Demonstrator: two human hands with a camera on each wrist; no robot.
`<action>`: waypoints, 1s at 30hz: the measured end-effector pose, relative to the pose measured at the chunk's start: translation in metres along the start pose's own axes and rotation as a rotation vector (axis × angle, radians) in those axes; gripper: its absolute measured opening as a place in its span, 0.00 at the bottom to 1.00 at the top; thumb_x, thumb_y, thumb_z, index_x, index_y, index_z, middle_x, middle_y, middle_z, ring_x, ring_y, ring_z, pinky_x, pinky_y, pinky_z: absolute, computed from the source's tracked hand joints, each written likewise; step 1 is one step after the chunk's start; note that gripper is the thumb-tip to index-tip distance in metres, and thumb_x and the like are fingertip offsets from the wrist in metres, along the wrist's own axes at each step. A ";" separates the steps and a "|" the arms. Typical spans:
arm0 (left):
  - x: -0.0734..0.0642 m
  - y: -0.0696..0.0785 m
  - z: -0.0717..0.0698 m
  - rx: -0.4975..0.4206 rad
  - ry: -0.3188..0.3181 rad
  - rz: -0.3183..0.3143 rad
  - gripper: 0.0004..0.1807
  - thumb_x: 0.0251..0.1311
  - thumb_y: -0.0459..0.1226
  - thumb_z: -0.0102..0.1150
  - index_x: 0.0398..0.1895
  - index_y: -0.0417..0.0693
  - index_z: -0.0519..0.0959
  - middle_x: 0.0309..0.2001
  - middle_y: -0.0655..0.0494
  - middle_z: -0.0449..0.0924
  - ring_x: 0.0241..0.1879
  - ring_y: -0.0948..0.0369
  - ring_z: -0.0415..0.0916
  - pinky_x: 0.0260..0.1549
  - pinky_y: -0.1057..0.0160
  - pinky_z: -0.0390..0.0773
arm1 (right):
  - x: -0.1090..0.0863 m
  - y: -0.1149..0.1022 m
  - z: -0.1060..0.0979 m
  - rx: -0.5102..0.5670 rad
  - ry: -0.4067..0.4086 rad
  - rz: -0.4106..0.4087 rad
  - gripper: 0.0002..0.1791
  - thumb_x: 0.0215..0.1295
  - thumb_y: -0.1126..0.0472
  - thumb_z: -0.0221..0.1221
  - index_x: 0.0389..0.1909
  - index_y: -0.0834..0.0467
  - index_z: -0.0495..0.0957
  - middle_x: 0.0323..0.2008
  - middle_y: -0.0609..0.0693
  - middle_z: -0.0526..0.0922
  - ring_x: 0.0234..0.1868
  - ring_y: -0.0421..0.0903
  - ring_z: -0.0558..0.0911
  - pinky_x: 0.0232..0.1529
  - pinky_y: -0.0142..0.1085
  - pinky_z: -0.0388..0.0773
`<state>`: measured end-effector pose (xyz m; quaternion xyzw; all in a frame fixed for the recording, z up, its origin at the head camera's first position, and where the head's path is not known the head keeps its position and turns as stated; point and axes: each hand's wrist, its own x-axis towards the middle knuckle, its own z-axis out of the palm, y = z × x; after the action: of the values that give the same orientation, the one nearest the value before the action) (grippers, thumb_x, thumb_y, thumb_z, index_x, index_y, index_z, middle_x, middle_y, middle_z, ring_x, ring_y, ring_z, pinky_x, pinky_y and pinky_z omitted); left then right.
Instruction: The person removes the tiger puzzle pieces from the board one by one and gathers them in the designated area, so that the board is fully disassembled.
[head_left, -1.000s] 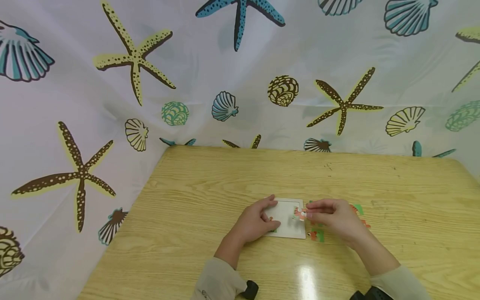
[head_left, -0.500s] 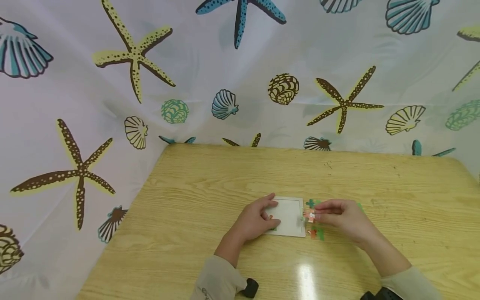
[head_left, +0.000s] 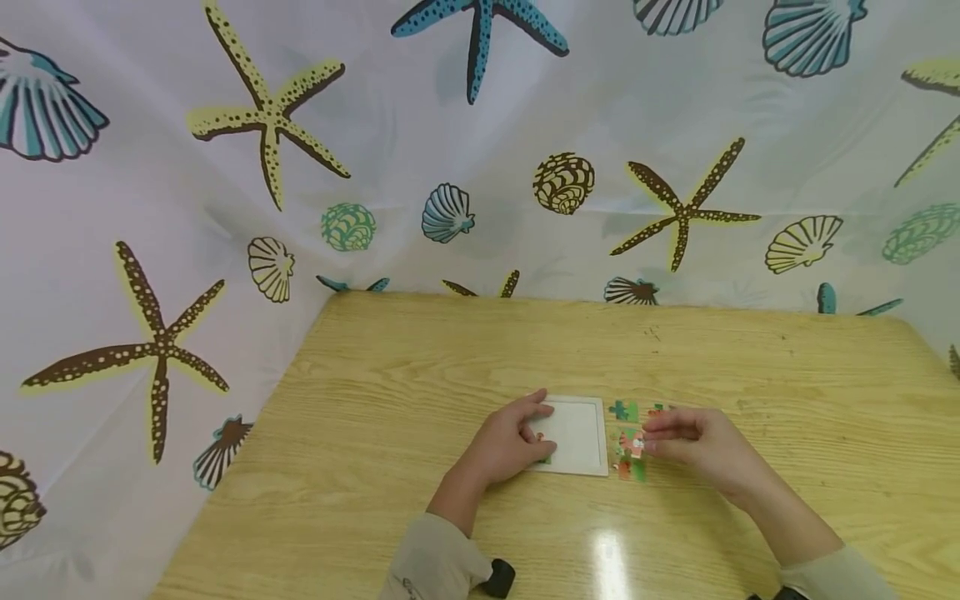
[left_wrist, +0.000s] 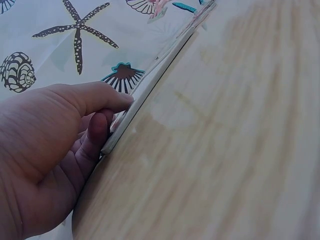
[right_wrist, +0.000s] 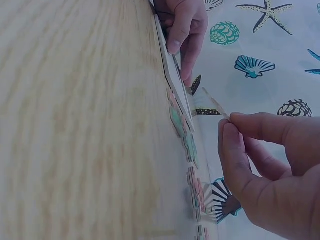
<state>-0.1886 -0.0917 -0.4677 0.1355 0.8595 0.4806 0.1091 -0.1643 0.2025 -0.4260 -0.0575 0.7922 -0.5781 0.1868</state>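
Observation:
A white puzzle tray (head_left: 582, 435) with a raised rim lies on the table. My left hand (head_left: 501, 443) holds its left side, thumb over the near part and fingers toward the far rim; the left wrist view shows the thumb (left_wrist: 112, 99) on the tray edge. An orange-and-green puzzle piece (head_left: 544, 457) is partly hidden by that hand, in the tray's near left corner. Right of the tray, my right hand (head_left: 701, 442) pinches an orange-and-white puzzle piece (head_left: 637, 445) between thumb and fingers. In the right wrist view this piece (right_wrist: 216, 103) is tilted, raised above the tabletop.
Loose puzzle pieces (head_left: 622, 410) in green and orange lie just right of the tray, some beneath the right hand. The wooden table (head_left: 390, 400) runs back to a white curtain (head_left: 510, 150) printed with starfish and shells.
My right hand has moved rightward with the pinched piece, from over the tray's right edge to above the loose pieces. My left hand stays on the tray.

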 end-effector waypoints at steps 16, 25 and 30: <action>0.001 -0.002 0.002 -0.011 0.001 0.003 0.27 0.60 0.34 0.68 0.63 0.45 0.78 0.76 0.59 0.62 0.27 0.66 0.71 0.35 0.70 0.73 | -0.014 0.014 -0.010 -0.056 0.029 0.069 0.27 0.65 0.57 0.66 0.60 0.68 0.76 0.54 0.58 0.85 0.48 0.37 0.85 0.49 0.31 0.81; 0.000 -0.001 0.001 -0.016 0.006 0.005 0.26 0.59 0.34 0.68 0.63 0.45 0.78 0.76 0.60 0.62 0.27 0.66 0.70 0.33 0.70 0.73 | -0.019 0.022 -0.015 -0.081 0.051 0.092 0.25 0.66 0.57 0.66 0.58 0.67 0.77 0.52 0.55 0.86 0.47 0.38 0.85 0.47 0.30 0.80; 0.000 -0.001 0.001 -0.016 0.004 0.006 0.26 0.60 0.34 0.68 0.63 0.45 0.78 0.76 0.60 0.62 0.27 0.66 0.70 0.33 0.70 0.73 | -0.021 0.025 -0.019 -0.084 0.051 0.086 0.24 0.66 0.58 0.65 0.58 0.68 0.77 0.52 0.56 0.86 0.46 0.37 0.85 0.46 0.30 0.81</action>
<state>-0.1886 -0.0911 -0.4692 0.1361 0.8556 0.4879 0.1070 -0.1487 0.2339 -0.4401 -0.0162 0.8219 -0.5371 0.1888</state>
